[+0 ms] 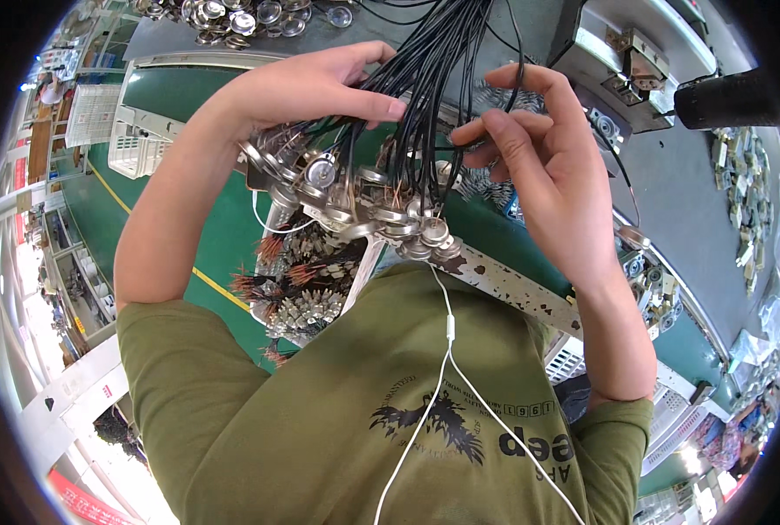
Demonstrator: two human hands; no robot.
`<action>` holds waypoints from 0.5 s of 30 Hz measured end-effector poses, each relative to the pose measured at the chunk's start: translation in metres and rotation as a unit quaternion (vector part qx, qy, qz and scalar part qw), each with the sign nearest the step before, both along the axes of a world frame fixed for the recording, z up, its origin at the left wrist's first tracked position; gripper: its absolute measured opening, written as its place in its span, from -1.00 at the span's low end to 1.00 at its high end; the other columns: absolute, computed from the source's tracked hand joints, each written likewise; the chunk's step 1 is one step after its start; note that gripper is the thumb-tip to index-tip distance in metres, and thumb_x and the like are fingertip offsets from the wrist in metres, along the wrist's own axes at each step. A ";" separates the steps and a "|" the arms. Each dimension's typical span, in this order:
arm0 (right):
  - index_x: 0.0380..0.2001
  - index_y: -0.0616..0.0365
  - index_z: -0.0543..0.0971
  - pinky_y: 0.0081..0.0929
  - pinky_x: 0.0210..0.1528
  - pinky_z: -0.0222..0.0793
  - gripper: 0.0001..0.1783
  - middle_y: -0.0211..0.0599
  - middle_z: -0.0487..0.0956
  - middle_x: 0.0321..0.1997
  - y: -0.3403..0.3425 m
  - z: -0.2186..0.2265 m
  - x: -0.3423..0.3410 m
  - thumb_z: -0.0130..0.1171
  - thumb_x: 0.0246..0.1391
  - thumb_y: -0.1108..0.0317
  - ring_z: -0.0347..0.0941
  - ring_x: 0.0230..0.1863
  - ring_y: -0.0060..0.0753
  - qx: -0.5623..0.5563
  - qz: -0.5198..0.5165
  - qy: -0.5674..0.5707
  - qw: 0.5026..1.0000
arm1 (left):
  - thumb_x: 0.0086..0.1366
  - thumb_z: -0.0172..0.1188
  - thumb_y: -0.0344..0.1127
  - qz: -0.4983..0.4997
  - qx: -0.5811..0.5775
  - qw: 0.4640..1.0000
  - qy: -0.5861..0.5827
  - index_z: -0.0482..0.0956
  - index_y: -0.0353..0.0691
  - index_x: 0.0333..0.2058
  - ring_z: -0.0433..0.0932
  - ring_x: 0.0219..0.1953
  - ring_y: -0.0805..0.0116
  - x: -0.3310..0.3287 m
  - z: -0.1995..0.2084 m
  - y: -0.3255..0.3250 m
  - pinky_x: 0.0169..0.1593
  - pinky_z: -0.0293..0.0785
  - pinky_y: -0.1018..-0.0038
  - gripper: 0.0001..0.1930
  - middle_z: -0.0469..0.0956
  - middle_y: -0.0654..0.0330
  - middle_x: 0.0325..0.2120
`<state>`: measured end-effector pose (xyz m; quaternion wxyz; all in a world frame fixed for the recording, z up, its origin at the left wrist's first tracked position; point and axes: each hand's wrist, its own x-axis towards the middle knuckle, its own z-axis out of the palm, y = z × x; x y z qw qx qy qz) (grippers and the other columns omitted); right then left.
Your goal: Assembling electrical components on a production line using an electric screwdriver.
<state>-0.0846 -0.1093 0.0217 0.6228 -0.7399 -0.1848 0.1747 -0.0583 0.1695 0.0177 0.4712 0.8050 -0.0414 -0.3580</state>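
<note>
A thick bundle of black wires [433, 52] hangs over the bench edge, with round silver metal caps [398, 219] clustered at the lower ends. My left hand [307, 87] is closed around the left side of this bundle, thumb lying across the front. On the other side, my right hand [547, 157] has its fingers curled beside the bundle, with thumb and fingertips at a black wire. One separate wire passes by the right hand and ends in a single metal cap [633, 236] by the bench edge.
More metal caps [232, 17] lie piled at the far left of the grey bench [661, 184]. A machine with a metal fixture [639, 66] stands at far right, near a black cylinder [727, 98]. Wire bundles with coppery ends [307, 280] sit below left. A white earphone cord [450, 328] hangs down my shirt.
</note>
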 end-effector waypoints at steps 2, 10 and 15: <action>0.18 0.16 0.36 -0.68 -0.25 0.40 -0.71 -0.27 0.73 -0.18 0.003 0.001 0.000 0.01 0.48 0.37 0.57 -0.32 -0.66 -0.009 0.004 0.011 1.000 | 0.30 0.37 0.13 -0.042 0.017 0.996 -0.081 0.44 -0.34 0.21 0.58 -0.05 0.41 -0.003 -0.010 0.000 0.10 0.44 0.46 -0.27 0.67 0.14 -0.11; 0.17 0.16 0.34 -0.64 -0.34 0.42 -0.71 -0.24 0.74 -0.26 0.010 0.001 -0.003 0.04 0.47 0.38 0.58 -0.41 -0.63 -0.030 0.005 -0.010 1.000 | 0.32 0.31 0.27 -0.069 0.001 0.998 -0.009 0.53 -0.34 0.09 0.55 0.00 0.41 0.004 0.000 -0.001 0.12 0.45 0.43 -0.28 0.66 0.15 -0.06; 0.38 0.04 0.32 -0.60 -0.26 0.45 -0.47 -0.33 0.71 -0.32 0.012 -0.008 0.000 0.13 0.40 0.38 0.56 -0.40 -0.65 -0.045 0.031 -0.063 0.997 | 0.26 0.33 0.33 -0.048 -0.050 0.997 0.030 0.54 -0.34 0.02 0.59 -0.04 0.36 -0.002 0.006 -0.015 0.06 0.49 0.41 -0.25 0.67 0.10 -0.11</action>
